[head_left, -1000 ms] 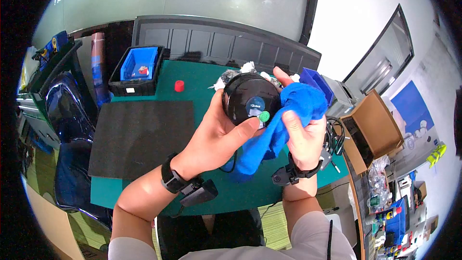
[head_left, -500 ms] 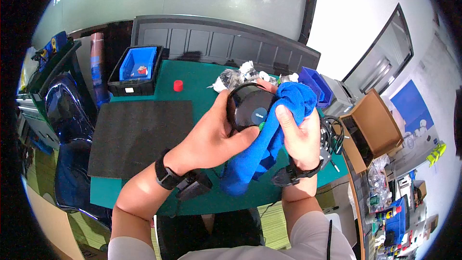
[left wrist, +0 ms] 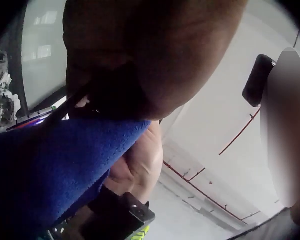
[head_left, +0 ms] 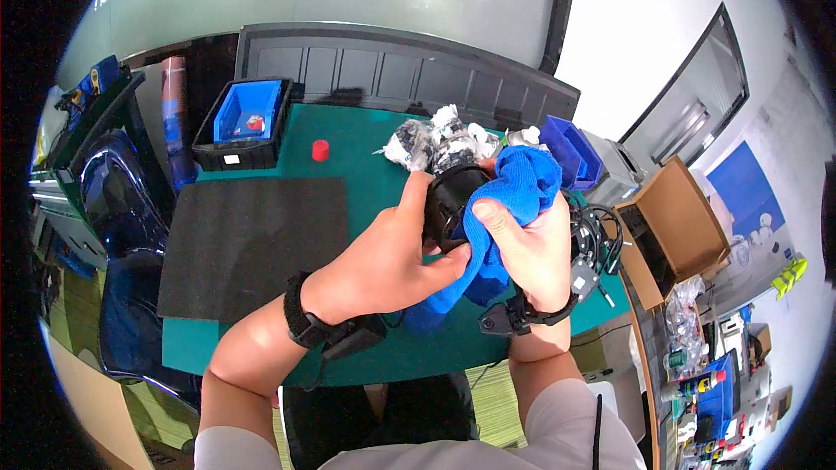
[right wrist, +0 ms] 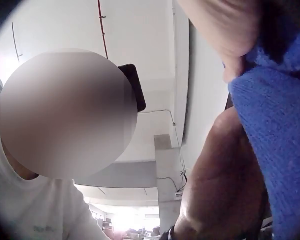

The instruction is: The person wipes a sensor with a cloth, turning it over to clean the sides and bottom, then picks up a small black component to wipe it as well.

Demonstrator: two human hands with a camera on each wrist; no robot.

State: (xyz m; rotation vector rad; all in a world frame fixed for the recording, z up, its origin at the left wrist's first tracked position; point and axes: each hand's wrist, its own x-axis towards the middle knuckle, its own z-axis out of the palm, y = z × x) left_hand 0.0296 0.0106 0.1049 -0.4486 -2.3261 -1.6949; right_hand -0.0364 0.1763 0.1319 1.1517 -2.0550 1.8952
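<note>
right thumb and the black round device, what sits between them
In the head view, the blue cloth lies between the thumb of the right hand and the black round device.

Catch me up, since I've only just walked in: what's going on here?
A person is handling a dark rounded object with both hands, held up over a green table. Their left hand grips it from one side, while their right hand holds a blue cloth against its other side. Part of the cloth hangs down between the hands. A black mat and a small red piece lie on the table.
</note>
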